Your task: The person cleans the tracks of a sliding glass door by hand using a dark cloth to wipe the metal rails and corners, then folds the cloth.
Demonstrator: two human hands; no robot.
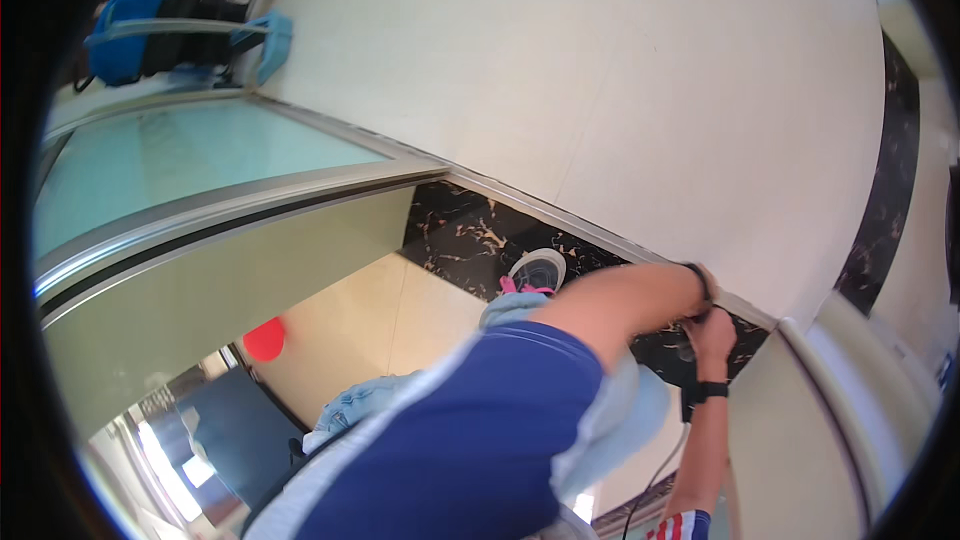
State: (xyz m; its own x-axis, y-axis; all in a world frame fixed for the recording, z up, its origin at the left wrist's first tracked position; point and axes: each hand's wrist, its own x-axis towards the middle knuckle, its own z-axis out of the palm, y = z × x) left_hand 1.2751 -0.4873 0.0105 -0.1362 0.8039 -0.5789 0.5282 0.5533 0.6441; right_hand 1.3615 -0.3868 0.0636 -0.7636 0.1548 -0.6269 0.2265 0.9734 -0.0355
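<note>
My left hand point(709, 286) is mostly hidden beyond its dark wristband point(699, 281) and blurred. The left arm, in a blue sleeve, reaches across to the right. Just below it, my right hand point(714, 334) has curled fingers close to or touching the left wrist. A black strap with a small device point(697, 393) sits on the right wrist, and a thin cable point(660, 469) runs down from it. Both hands are above the black marble threshold point(664, 356), near the metal floor track. Whether either hand holds something cannot be made out.
A sliding glass door point(225, 142) with an aluminium frame stands at left. Beyond it is a blue bag point(131, 30) beside a light-blue plastic item point(276, 45). A dark shoe point(541, 270) with pink laces rests on the threshold. A red round object point(264, 339) is at lower left.
</note>
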